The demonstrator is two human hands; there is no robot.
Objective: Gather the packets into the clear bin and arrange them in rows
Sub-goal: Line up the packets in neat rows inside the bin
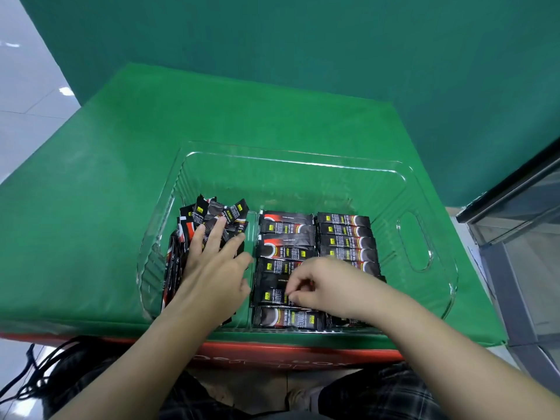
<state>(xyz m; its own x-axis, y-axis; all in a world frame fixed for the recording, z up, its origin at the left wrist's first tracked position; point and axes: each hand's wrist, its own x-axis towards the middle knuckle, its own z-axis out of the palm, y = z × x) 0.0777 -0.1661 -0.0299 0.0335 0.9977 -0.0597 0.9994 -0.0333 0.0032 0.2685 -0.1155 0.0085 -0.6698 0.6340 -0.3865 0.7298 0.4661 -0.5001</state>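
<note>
I see the clear bin (424, 189) on the green tabletop (121, 177), holding black packets (345, 234): two neat rows at centre and three o'clock, a loose heap (218, 213) at nine o'clock. My left hand (212, 262) lies flat and spread on the heap; my right hand (327, 286) has its grip pinched narrow on a middle-row packet (272, 295). Yellow labels show; the writing is too blurred to read.

Green backdrop wall (303, 40) behind, pale tile floor (27, 95) at left.
</note>
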